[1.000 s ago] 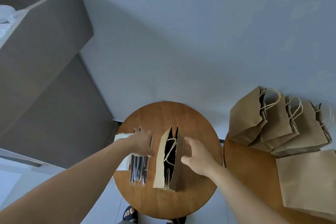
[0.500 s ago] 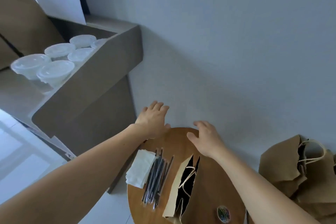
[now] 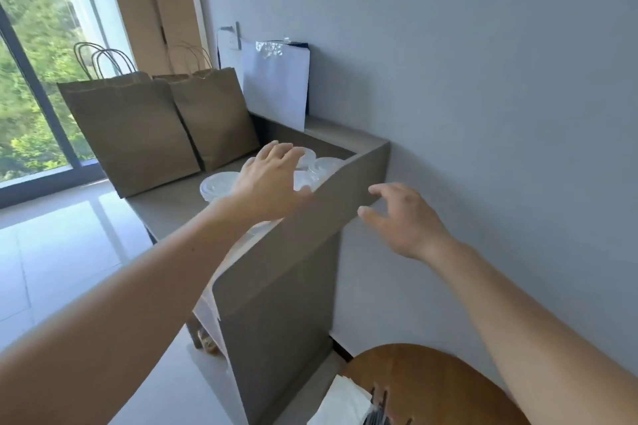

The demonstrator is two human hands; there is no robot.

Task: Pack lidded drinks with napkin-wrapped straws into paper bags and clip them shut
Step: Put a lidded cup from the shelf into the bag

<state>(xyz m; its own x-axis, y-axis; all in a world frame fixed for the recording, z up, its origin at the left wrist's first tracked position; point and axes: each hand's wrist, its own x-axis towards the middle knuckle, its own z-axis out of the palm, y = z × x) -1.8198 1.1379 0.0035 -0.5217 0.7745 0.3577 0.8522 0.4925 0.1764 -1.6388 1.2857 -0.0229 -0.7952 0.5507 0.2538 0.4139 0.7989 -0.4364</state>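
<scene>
Several clear lidded drink cups (image 3: 216, 185) stand on a grey counter (image 3: 165, 207) behind its raised end panel. My left hand (image 3: 267, 179) hovers over the cups with fingers spread, holding nothing. My right hand (image 3: 402, 217) is open in the air, right of the counter's corner and near the wall. At the bottom edge, white napkins (image 3: 341, 405) and dark straws (image 3: 378, 416) lie on a round wooden table (image 3: 431, 386). My left hand hides part of the cups.
Two large brown paper bags (image 3: 138, 128) with handles stand upright on the counter behind the cups. A white sheet (image 3: 276, 86) leans on the grey wall. A window and glossy tiled floor lie to the left.
The view swung up and left from the round table to the counter. Both hands left the small bag and reached toward the cups; the left one is now over them.
</scene>
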